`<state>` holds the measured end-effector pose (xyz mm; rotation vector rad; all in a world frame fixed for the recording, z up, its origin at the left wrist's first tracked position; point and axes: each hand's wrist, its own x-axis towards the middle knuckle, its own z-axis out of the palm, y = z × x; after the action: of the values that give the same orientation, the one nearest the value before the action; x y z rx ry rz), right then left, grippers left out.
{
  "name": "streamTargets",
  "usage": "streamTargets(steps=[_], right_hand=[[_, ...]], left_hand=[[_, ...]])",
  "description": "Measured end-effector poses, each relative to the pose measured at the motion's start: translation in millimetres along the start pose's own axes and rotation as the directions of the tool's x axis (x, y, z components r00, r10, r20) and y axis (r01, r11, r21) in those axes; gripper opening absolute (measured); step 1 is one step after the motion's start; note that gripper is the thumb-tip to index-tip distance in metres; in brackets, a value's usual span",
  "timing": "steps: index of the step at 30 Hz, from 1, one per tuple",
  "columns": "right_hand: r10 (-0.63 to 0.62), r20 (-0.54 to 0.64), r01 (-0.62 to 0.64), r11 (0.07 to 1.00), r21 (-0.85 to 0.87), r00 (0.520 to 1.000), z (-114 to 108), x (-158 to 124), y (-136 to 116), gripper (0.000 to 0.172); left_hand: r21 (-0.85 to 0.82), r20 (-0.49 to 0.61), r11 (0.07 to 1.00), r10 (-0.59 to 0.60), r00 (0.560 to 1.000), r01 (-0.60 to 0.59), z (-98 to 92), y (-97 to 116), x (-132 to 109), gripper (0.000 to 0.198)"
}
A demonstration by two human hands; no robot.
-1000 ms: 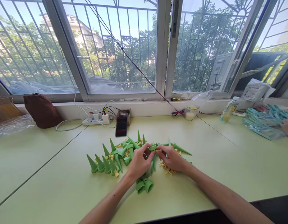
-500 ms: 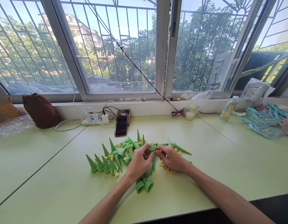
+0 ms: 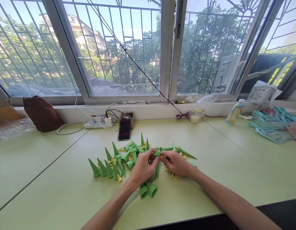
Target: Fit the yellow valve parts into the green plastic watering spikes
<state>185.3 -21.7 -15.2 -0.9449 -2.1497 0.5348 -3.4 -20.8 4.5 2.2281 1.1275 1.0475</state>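
A heap of green cone-shaped plastic spikes [image 3: 131,153] with small yellow parts [image 3: 173,175] lies on the pale green table [image 3: 66,191]. My left hand [image 3: 143,167] is closed on one green spike [image 3: 157,153], pinching its wide end above the heap. My right hand [image 3: 178,163] meets it from the right, fingers pinched on a small yellow piece [image 3: 163,156] at the spike's end. A row of green spikes [image 3: 103,169] stands upright to the left. Two green spikes [image 3: 148,190] lie with open ends toward me, just below my left wrist.
A power strip [image 3: 98,124] with cables, a dark box [image 3: 125,127] and a brown bag [image 3: 41,113] sit by the window sill. A small jar [image 3: 195,116], a bottle [image 3: 232,115] and teal packets [image 3: 269,127] lie at right, where another person's hand [image 3: 295,131] shows.
Both hands have stayed in place over the heap, with only slight finger motion on the spike and yellow piece. The view has barely shifted.
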Motion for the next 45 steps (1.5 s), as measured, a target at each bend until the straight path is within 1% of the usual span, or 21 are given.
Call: streamTargets(steps=[24, 27, 36, 45], right_hand=[[0.007, -0.001, -0.007, 1.0, -0.024, 1.0, 0.3, -0.5, 0.5, 0.026], [0.008, -0.004, -0.008, 1.0, -0.021, 1.0, -0.2, -0.5, -0.8, 0.026], [-0.001, -0.021, 0.0, 1.0, -0.016, 1.0, -1.4, 0.8, -3.4, 0.024], [0.012, -0.019, -0.012, 1.0, 0.001, 1.0, -1.5, 0.9, -4.1, 0.023]], left_hand=[[0.007, -0.004, 1.0, 0.006, 1.0, -0.006, 0.4, -0.9, 0.9, 0.016], [0.009, 0.001, 1.0, 0.008, 1.0, -0.008, -0.1, 0.3, 0.8, 0.016], [0.005, -0.032, 1.0, 0.012, 0.999, -0.012, 1.8, -1.1, 0.3, 0.014], [-0.013, -0.022, 1.0, -0.003, 1.0, 0.003, 2.1, -1.1, 0.7, 0.014]])
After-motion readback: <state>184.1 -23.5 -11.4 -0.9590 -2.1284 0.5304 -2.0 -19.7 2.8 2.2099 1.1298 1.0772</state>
